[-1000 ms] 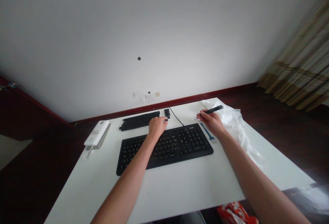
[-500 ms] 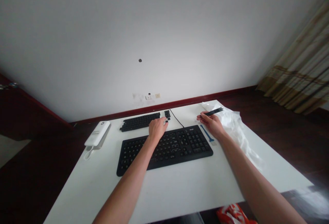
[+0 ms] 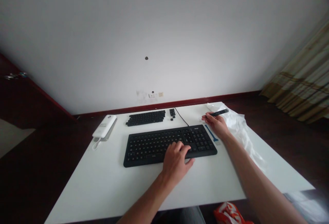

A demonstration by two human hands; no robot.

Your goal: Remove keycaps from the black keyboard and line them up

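Observation:
A black keyboard (image 3: 154, 143) lies across the middle of the white table (image 3: 108, 183). My left hand (image 3: 176, 160) rests on its near edge, fingers spread over the keys, holding nothing. My right hand (image 3: 217, 124) sits by the keyboard's far right corner, pinched on a thin black tool (image 3: 219, 112) that points to the right. Behind the keyboard lies a row of loose black keycaps (image 3: 146, 117), with a few more keycaps (image 3: 172, 112) beside it. A blue brush (image 3: 211, 133) lies along the keyboard's right end.
A white power bank (image 3: 105, 126) with a cord lies at the table's left. Crumpled white plastic (image 3: 240, 128) covers the right side. The keyboard's cable (image 3: 181, 116) runs toward the wall. An orange-and-white bag (image 3: 228, 212) sits below the near edge. Curtains hang at right.
My left hand has drawn back from the loose keycaps behind the keyboard to the keyboard's near edge. The view has shifted slightly. My right hand keeps its hold on the black tool.

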